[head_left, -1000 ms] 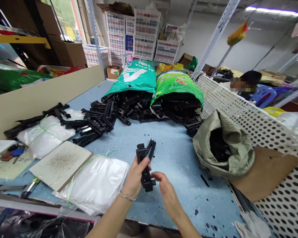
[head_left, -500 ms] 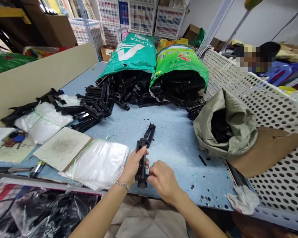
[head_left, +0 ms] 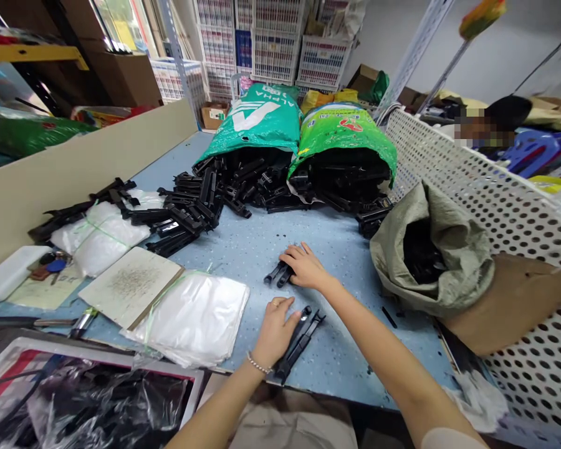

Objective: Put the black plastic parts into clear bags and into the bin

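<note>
My right hand (head_left: 303, 267) is closed over one end of a black plastic part (head_left: 275, 274) lying on the blue tabletop; the palm and fingers hide much of it. Nearer the front edge, my left hand (head_left: 275, 332) has its thumb and fingers apart, beside a second long black plastic part (head_left: 302, 343) with a slotted body. The hand covers this part's left side, and whether it touches cannot be made out. On the left wrist is a bead bracelet (head_left: 259, 363).
Teal (head_left: 257, 121) and green (head_left: 346, 134) sacks spill black parts at the back. Left lie a heap of parts (head_left: 191, 209), a square board (head_left: 131, 284) and clear plastic bags (head_left: 196, 318). A grey-green sack (head_left: 430, 249) stands right, before a perforated white panel (head_left: 533, 299).
The black part my left hand held upright now lies slanted on the table, and that hand's grip has loosened. My right hand has moved forward onto the other part. The camera view has shifted slightly.
</note>
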The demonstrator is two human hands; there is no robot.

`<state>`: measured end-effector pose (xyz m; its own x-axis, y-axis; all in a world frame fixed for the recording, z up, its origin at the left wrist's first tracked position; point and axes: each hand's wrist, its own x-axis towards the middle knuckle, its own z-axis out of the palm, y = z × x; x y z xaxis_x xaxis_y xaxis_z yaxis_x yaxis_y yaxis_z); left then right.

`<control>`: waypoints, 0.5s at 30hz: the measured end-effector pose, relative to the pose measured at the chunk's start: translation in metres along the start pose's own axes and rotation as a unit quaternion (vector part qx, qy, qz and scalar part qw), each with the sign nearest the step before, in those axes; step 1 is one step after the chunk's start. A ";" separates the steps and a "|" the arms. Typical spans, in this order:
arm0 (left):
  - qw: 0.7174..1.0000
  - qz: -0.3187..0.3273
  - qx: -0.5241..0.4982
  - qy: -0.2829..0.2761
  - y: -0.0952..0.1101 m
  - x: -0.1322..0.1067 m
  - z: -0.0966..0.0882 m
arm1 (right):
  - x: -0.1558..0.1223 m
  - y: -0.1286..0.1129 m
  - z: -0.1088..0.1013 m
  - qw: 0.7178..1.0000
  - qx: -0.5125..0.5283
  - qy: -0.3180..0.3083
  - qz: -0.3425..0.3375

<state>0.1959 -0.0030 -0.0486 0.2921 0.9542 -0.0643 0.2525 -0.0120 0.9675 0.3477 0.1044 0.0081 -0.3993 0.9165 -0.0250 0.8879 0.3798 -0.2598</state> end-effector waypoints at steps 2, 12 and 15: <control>0.997 -0.022 -0.064 0.039 0.000 0.009 -0.008 | -0.003 -0.004 0.002 0.999 0.031 0.017 0.037; 0.963 -0.058 -0.260 -0.032 0.074 0.005 -0.066 | -0.066 -0.058 -0.019 0.948 0.206 0.239 -0.036; 0.934 -0.141 -0.312 -0.099 0.087 -0.008 -0.062 | -0.055 -0.055 -0.026 0.951 0.076 0.292 -0.071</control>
<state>0.1588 0.0070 0.0508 0.4763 0.8180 -0.3225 -0.2243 0.4677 0.8549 0.3264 0.0361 0.0489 -0.2786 0.7879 0.5492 0.7739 0.5228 -0.3575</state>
